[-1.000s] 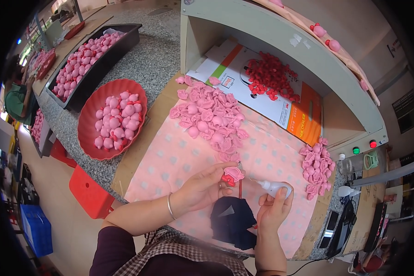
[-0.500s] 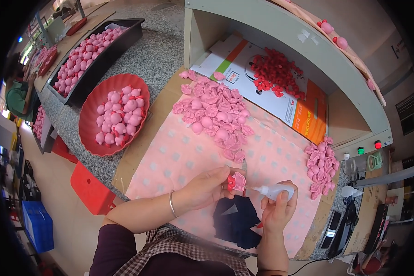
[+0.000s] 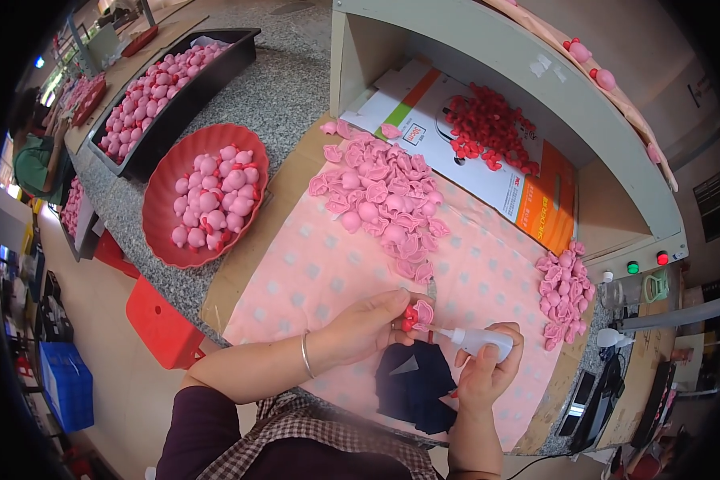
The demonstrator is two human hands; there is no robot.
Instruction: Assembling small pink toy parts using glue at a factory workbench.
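Left hand (image 3: pixel 368 324) pinches a small pink moulded piece (image 3: pixel 421 313) with a red part at its edge between thumb and fingertips, holding it just above the pink dotted cloth (image 3: pixel 320 280) that covers the surface near the person's body. Right hand (image 3: pixel 488 370) is wrapped around a small white glue bottle (image 3: pixel 478 342), fingers closed on its body, with the thin nozzle pointing left and its tip touching or just beside the held piece. Below the two hands lies a dark blue folded cloth (image 3: pixel 416 384). Farther up the cloth sits a loose heap of pink pieces (image 3: pixel 384 200), and a smaller pile of pink pieces (image 3: pixel 564 292) lies to the right near the edge. Behind the heap, a flattened cardboard box (image 3: pixel 528 196) carries a cluster of red pieces (image 3: pixel 484 128). To the left, a round red bowl (image 3: pixel 162 232) holds rounded pink figures, and a black tray (image 3: pixel 176 120) beyond it holds more.
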